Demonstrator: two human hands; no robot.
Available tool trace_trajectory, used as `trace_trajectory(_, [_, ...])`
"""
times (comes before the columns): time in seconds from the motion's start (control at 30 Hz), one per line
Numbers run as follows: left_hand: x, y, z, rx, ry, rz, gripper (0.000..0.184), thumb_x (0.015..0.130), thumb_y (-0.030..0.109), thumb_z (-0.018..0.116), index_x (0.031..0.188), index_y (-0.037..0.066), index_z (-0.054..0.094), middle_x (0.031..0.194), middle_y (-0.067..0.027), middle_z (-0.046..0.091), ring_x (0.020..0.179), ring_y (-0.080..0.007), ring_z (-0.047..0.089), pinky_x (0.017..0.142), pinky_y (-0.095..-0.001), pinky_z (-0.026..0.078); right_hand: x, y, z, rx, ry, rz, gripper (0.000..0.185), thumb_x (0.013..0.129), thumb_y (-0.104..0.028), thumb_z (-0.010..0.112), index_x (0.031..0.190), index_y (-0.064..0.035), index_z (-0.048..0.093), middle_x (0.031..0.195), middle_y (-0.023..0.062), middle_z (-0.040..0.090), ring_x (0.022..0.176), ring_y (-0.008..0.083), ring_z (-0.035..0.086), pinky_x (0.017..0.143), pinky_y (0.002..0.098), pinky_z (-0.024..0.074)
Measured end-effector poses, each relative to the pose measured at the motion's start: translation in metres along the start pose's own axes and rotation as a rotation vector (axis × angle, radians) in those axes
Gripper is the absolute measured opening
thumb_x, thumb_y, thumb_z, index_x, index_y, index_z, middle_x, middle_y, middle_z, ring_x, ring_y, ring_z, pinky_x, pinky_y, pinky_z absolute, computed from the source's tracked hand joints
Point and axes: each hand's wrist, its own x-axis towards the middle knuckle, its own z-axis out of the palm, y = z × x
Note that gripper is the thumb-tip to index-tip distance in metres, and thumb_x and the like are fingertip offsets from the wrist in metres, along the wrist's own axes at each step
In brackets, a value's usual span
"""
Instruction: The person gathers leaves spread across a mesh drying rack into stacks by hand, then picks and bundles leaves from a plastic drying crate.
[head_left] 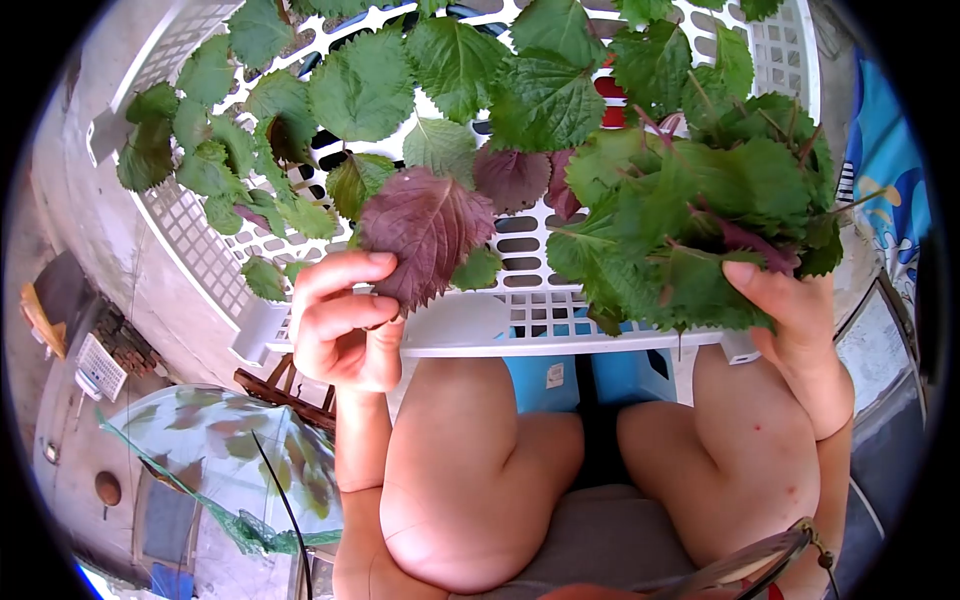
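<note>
Head view shows both hands (pixel 345 325) (pixel 805 330) raised, well apart, holding leaves (pixel 428 235) (pixel 715 200).

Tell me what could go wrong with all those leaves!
The purple leaf might tear or slip, since the left hand seems to pinch it only near its edge. The big bunch of leaves in the right hand could shed some, because it's spread out and held close to the front edge of the white basket.
</note>
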Motion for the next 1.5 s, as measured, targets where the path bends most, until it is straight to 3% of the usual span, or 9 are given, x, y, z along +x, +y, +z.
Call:
trace_trajectory(0.3, [-0.002, 0.01, 0.007, -0.039, 0.003, -0.118, 0.018, 0.081, 0.006, 0.069, 0.091, 0.002, 0.054, 0.093, -0.0162, 0.062, 0.09, -0.0233, 0.06, 0.079, -0.0323, 0.049, -0.001, 0.005, -0.003, 0.052, 0.001, -0.047, 0.057, 0.078, -0.002, 0.065, 0.13, 0.0051, 0.045, 0.124, 0.0163, 0.057, 0.112, 0.0264, 0.057, 0.097, 0.0382, 0.0457])
trace_trajectory(0.47, [0.002, 0.023, 0.024, -0.076, 0.221, -0.546, 0.012, 0.089, 0.001, 0.064, 0.097, 0.002, 0.055, 0.073, -0.0041, 0.062, 0.049, -0.0042, 0.05, 0.043, -0.0149, 0.041, 0.002, -0.002, 0.001, 0.049, -0.02, 0.01, 0.058, 0.078, -0.002, 0.063, 0.132, 0.006, 0.043, 0.125, 0.0177, 0.056, 0.114, 0.0278, 0.056, 0.099, 0.0402, 0.0452])
trace_trajectory(0.63, [0.005, 0.023, 0.028, -0.123, 0.264, -0.665, 0.013, 0.088, 0.001, 0.065, 0.098, 0.003, 0.057, 0.07, -0.0024, 0.063, 0.043, -0.0037, 0.045, 0.039, -0.017, 0.034, 0.001, 0.005, -0.001, 0.084, -0.002, -0.036, 0.059, 0.079, -0.003, 0.063, 0.134, 0.0063, 0.041, 0.126, 0.0183, 0.055, 0.114, 0.0293, 0.056, 0.099, 0.0409, 0.0453])
trace_trajectory(0.7, [0.005, 0.025, 0.025, -0.16, 0.231, -0.689, 0.015, 0.088, 0.003, 0.066, 0.098, 0.003, 0.055, 0.071, -0.0019, 0.062, 0.048, -0.0033, 0.049, 0.042, -0.0162, 0.04, 0.002, 0.005, 0.002, 0.198, 0.017, -0.057, 0.051, 0.077, 0.007, 0.068, 0.125, 0.0048, 0.051, 0.118, 0.0129, 0.061, 0.106, 0.0216, 0.059, 0.092, 0.0347, 0.0472])
trace_trajectory(0.93, [0.008, 0.024, 0.025, -0.339, -0.042, -0.882, 0.015, 0.088, 0.003, 0.066, 0.101, 0.002, 0.057, 0.073, -0.0026, 0.064, 0.051, -0.0035, 0.051, 0.043, -0.0164, 0.041, 0.002, -0.002, 0.003, 0.041, -0.007, -0.011, 0.058, 0.079, -0.004, 0.063, 0.133, 0.0061, 0.043, 0.125, 0.0185, 0.056, 0.114, 0.0285, 0.057, 0.099, 0.04, 0.0453])
trace_trajectory(1.0, [0.008, 0.025, 0.032, -0.295, -0.231, -0.903, 0.014, 0.087, 0.001, 0.067, 0.099, 0.003, 0.061, 0.075, -0.0023, 0.065, 0.054, -0.0036, 0.054, 0.045, -0.0166, 0.043, 0.002, -0.002, 0.007, 0.139, 0.018, -0.035, 0.043, 0.079, 0.005, 0.067, 0.12, 0.0048, 0.055, 0.112, 0.0109, 0.063, 0.1, 0.0187, 0.061, 0.087, 0.0312, 0.0475])
trace_trajectory(1.13, [0.016, 0.012, 0.046, 0.221, -0.497, -0.245, 0.013, 0.079, 0.003, 0.072, 0.091, 0.004, 0.068, 0.079, -0.0055, 0.066, 0.054, -0.0139, 0.061, 0.049, -0.0274, 0.049, 0.004, -0.001, 0.007, 0.119, 0.003, -0.048, 0.042, 0.078, 0.004, 0.068, 0.119, 0.0048, 0.056, 0.112, 0.0108, 0.064, 0.1, 0.0185, 0.061, 0.088, 0.0316, 0.0475])
trace_trajectory(1.33, [0.039, 0.014, 0.053, 0.489, -0.297, -0.249, 0.014, 0.079, 0.006, 0.073, 0.092, 0.005, 0.068, 0.077, -0.0056, 0.064, 0.053, -0.0172, 0.061, 0.047, -0.0288, 0.048, 0.005, -0.004, 0.007, 0.135, 0.008, -0.057, 0.043, 0.079, 0.004, 0.068, 0.119, 0.0047, 0.056, 0.113, 0.0107, 0.064, 0.101, 0.0183, 0.06, 0.089, 0.0325, 0.0472])
trace_trajectory(1.5, [0.052, 0.008, 0.058, 0.704, -0.243, -0.29, 0.039, 0.076, 0.013, 0.076, 0.112, 0.007, 0.061, 0.091, -0.0089, 0.06, 0.065, -0.0226, 0.063, 0.056, -0.0334, 0.051, 0.005, 0.0, 0.005, -0.005, 0.0, -0.065, 0.056, 0.079, -0.008, 0.062, 0.131, 0.0067, 0.045, 0.124, 0.0182, 0.057, 0.113, 0.0288, 0.057, 0.097, 0.0398, 0.0464])
